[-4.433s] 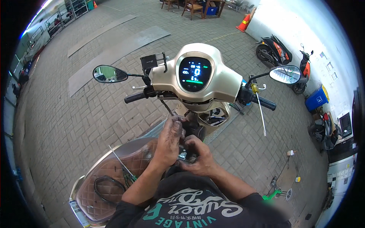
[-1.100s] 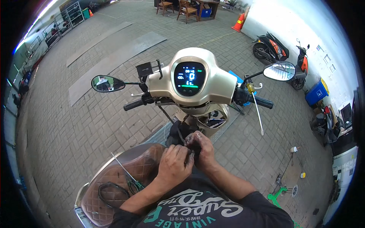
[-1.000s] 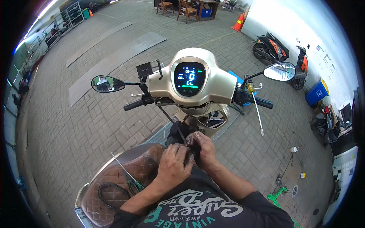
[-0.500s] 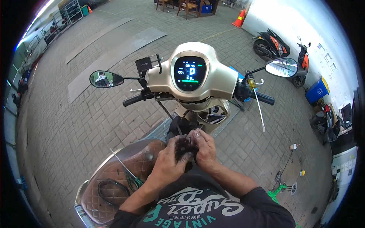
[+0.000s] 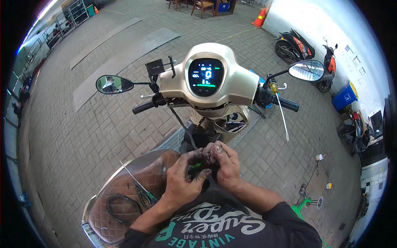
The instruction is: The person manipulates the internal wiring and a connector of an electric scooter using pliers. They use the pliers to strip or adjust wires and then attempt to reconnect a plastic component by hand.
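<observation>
Where a dark cable [image 5: 184, 127] descends from the scooter [image 5: 237, 87], the right hand [image 5: 226, 164] pinches closed, perhaps steadying it, the left hand [image 5: 181, 178] half-open.

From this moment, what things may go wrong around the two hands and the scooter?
1. The dark cable runs down toward the left hand, so a sharp pull might strain it.
2. The yellow-handled screwdriver lies loosely across the right grip and could fall if the bars turn.
3. The display is lit, so bumping that grip might move the scooter, though I cannot tell whether drive is enabled.
</observation>
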Motion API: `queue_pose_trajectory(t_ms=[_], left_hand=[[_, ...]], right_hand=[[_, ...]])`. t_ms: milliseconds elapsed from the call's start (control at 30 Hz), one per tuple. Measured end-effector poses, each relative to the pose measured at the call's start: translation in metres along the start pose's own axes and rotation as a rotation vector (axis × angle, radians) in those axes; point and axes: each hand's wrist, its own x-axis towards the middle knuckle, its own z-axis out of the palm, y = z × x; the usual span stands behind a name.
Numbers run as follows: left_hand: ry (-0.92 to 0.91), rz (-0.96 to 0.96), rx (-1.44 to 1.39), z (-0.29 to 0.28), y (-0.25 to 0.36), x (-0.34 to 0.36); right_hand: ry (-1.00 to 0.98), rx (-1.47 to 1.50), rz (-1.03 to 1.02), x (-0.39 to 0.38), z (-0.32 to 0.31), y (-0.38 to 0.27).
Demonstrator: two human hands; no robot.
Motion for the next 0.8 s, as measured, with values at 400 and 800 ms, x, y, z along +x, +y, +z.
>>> queue_pose_trajectory(t_ms=[400, 800], left_hand=[[0.047, 0.133, 0.024, -0.003, 0.015, -0.007], [0.067, 0.172, 0.025, -0.002, 0.018, -0.005]], right_hand=[[-0.141, 0.073, -0.055, -0.007, 0.008, -0.017], [-0.169, 0.098, -0.065, -0.008, 0.008, -0.020]])
